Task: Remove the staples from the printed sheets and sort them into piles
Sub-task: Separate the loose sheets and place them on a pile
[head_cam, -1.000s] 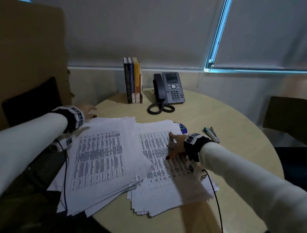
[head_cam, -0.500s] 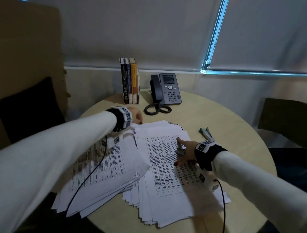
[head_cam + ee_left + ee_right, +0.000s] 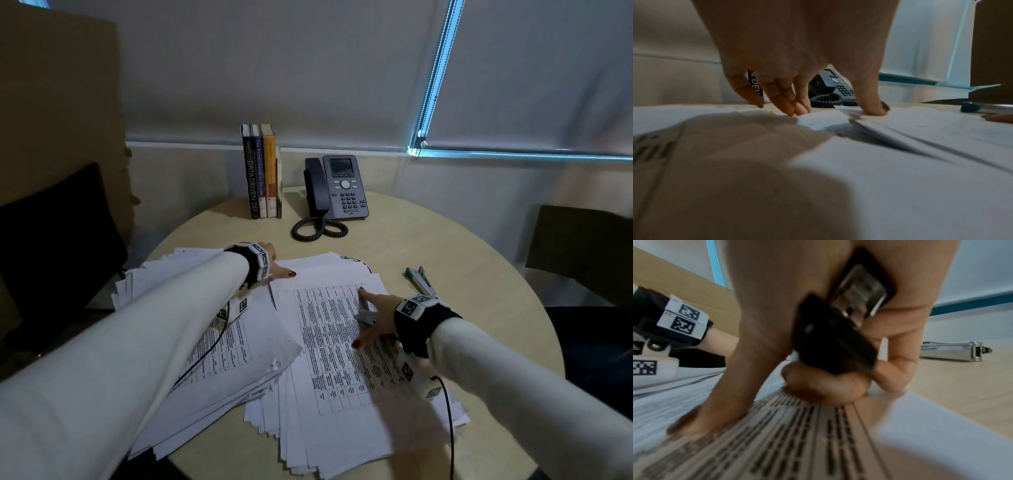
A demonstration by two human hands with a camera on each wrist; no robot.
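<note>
Two loose piles of printed sheets lie side by side on the round table: a left pile and a right pile. My left hand reaches across the left pile to the right pile's far left corner. Its thumb presses on that corner, and its straight fingers touch the paper beside it. My right hand rests on the right pile's top sheet with the index finger stretched out. Its other fingers curl round a black and metal staple remover.
A silver stapler lies on the table right of the piles. A desk phone and several upright books stand at the far edge. Dark chairs sit at the left and right.
My left arm has swung from the far left edge of the left pile across to the right pile's top left corner. The right hand has stayed on the right pile.
</note>
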